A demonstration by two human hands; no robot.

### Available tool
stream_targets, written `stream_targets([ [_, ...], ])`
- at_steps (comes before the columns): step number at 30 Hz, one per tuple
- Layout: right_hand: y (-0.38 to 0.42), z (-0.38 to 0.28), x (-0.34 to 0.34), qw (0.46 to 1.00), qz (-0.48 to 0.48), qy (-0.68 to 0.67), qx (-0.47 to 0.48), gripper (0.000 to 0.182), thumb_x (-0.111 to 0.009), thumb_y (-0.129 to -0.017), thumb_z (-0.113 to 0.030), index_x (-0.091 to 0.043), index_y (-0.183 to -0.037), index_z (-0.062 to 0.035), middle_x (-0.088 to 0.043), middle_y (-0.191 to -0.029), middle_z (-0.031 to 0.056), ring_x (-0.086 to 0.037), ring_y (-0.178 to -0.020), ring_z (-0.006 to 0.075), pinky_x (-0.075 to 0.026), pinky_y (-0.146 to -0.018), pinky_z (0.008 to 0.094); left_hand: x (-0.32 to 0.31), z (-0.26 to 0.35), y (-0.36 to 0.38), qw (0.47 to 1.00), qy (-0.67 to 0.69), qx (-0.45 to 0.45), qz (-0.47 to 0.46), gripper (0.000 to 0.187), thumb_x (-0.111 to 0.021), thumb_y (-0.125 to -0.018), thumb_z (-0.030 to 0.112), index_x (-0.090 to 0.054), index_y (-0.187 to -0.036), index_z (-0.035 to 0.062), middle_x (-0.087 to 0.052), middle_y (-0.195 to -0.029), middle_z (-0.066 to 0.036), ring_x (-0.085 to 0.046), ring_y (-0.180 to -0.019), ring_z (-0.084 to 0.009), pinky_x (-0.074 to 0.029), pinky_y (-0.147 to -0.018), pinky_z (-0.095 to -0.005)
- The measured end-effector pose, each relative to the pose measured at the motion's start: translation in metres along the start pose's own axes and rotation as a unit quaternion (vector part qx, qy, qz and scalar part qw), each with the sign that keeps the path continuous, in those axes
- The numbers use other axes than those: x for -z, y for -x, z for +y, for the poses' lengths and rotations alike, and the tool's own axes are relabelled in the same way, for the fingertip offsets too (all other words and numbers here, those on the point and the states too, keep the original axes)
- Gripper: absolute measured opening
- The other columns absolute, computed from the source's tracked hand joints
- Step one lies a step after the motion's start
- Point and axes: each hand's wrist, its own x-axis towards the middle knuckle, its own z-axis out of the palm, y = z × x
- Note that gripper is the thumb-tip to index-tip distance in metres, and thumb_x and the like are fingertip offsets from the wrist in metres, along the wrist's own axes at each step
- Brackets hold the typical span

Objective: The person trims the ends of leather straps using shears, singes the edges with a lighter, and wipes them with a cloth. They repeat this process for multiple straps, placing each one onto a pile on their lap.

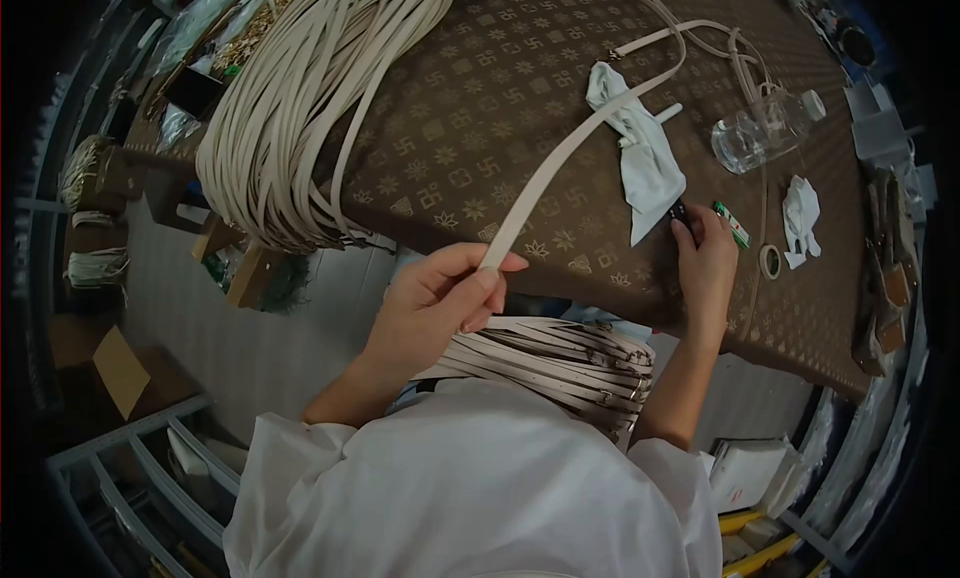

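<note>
Between the thumb and fingers of my left hand is the end of a long, flat beige strap. The strap rises across the table and curves back at the far right, where an end with a small metal fitting lies near a white cloth. My right hand is closed on a small black object by the cloth's lower tip; the fingers hide most of it. Just beyond those fingers lies a small green-and-white packet. More beige straps with metal buckles lie across my lap.
A thick bundle of beige straps hangs over the left edge of the brown patterned tablecloth. At right are a clear plastic bottle on its side, a tape roll and crumpled white tissue. A cardboard box stands below left.
</note>
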Motion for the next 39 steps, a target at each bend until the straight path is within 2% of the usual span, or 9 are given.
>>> stream_targets([
  [5, 0.014, 0.010, 0.004, 0.999, -0.003, -0.026, -0.048, 0.017, -0.057, -0.078, -0.009, -0.056, -0.091, 0.0016, -0.051, -0.076, 0.0120, -0.051, -0.071, 0.0274, -0.041, -0.064, 0.0355, -0.004, 0.000, 0.004, 1.000, -0.016, -0.003, -0.025, 0.026, -0.041, -0.087, 0.002, -0.051, -0.111, -0.0014, -0.051, -0.077, -0.002, -0.041, -0.060, -0.0033, -0.037, -0.054, -0.0163],
  [8, 0.022, 0.003, 0.008, 0.991, 0.116, -0.064, -0.003, 0.017, -0.055, -0.081, -0.009, -0.054, -0.093, 0.0031, -0.052, -0.075, 0.0105, -0.051, -0.064, 0.0224, -0.041, -0.060, 0.0325, -0.008, 0.005, 0.005, 0.999, -0.039, 0.006, -0.029, 0.028, -0.040, -0.087, 0.001, -0.050, -0.113, -0.0018, -0.052, -0.079, -0.002, -0.043, -0.061, -0.0039, -0.038, -0.055, -0.0168],
  [10, 0.034, -0.031, 0.019, 0.917, 0.073, -0.385, -0.075, 0.017, -0.051, -0.084, -0.008, -0.053, -0.095, 0.0043, -0.054, -0.077, 0.0106, -0.049, -0.058, 0.0171, -0.041, -0.055, 0.0282, -0.010, 0.007, 0.006, 0.998, -0.036, 0.005, -0.042, 0.027, -0.041, -0.087, 0.001, -0.050, -0.113, -0.0024, -0.053, -0.080, -0.003, -0.045, -0.062, -0.0046, -0.039, -0.056, -0.0172],
  [12, 0.050, -0.053, 0.026, 0.935, 0.006, -0.351, -0.040, 0.018, -0.048, -0.085, -0.006, -0.052, -0.100, 0.0039, -0.055, -0.080, 0.0127, -0.047, -0.055, 0.0134, -0.041, -0.053, 0.0252, -0.012, 0.009, 0.006, 0.998, -0.038, 0.006, -0.043, 0.027, -0.041, -0.087, 0.001, -0.050, -0.112, -0.0027, -0.052, -0.081, -0.003, -0.045, -0.062, -0.0047, -0.039, -0.055, -0.0172],
  [13, 0.055, -0.061, 0.022, 0.968, 0.026, -0.243, 0.060, 0.023, -0.053, -0.083, -0.009, -0.054, -0.104, 0.0015, -0.052, -0.075, 0.0110, -0.047, -0.056, 0.0147, -0.040, -0.053, 0.0252, -0.013, 0.010, 0.006, 0.998, -0.041, 0.005, -0.044, 0.027, -0.042, -0.087, 0.001, -0.050, -0.112, -0.0029, -0.052, -0.081, -0.004, -0.045, -0.062, -0.0048, -0.039, -0.055, -0.0172],
  [14, 0.057, -0.068, 0.022, 0.968, 0.026, -0.243, 0.060, 0.023, -0.053, -0.083, -0.009, -0.054, -0.104, 0.0015, -0.052, -0.075, 0.0110, -0.047, -0.056, 0.0147, -0.040, -0.053, 0.0252, -0.013, 0.009, 0.006, 0.998, -0.041, 0.005, -0.044, 0.027, -0.042, -0.087, 0.001, -0.050, -0.112, -0.0029, -0.052, -0.081, -0.004, -0.045, -0.062, -0.0048, -0.039, -0.055, -0.0172],
  [16, 0.060, -0.080, 0.023, 0.946, -0.024, -0.196, 0.257, 0.032, -0.061, -0.076, -0.014, -0.057, -0.105, -0.0010, -0.049, -0.070, 0.0087, -0.046, -0.057, 0.0172, -0.039, -0.052, 0.0264, -0.014, 0.009, 0.006, 0.998, -0.042, 0.002, -0.039, 0.026, -0.043, -0.087, 0.001, -0.050, -0.112, -0.0032, -0.052, -0.082, -0.004, -0.046, -0.062, -0.0049, -0.039, -0.055, -0.0174],
  [19, 0.065, -0.087, 0.015, 0.938, -0.024, -0.171, 0.301, 0.038, -0.066, -0.069, -0.018, -0.060, -0.104, -0.0039, -0.046, -0.067, 0.0069, -0.046, -0.057, 0.0196, -0.038, -0.050, 0.0276, -0.013, 0.009, 0.008, 0.998, -0.044, 0.005, -0.037, 0.026, -0.043, -0.087, 0.001, -0.049, -0.112, -0.0034, -0.052, -0.082, -0.003, -0.046, -0.063, -0.0051, -0.040, -0.055, -0.0178],
  [39, 0.071, -0.091, 0.008, 0.938, 0.023, -0.150, 0.311, 0.037, -0.069, -0.065, -0.012, -0.062, -0.101, -0.0062, -0.047, -0.065, 0.0060, -0.045, -0.055, 0.0183, -0.037, -0.045, 0.0276, -0.014, 0.009, 0.009, 0.998, -0.035, -0.001, -0.055, 0.027, -0.042, -0.087, 0.001, -0.047, -0.113, -0.0041, -0.050, -0.082, -0.003, -0.047, -0.063, -0.0062, -0.041, -0.055, -0.0183],
])
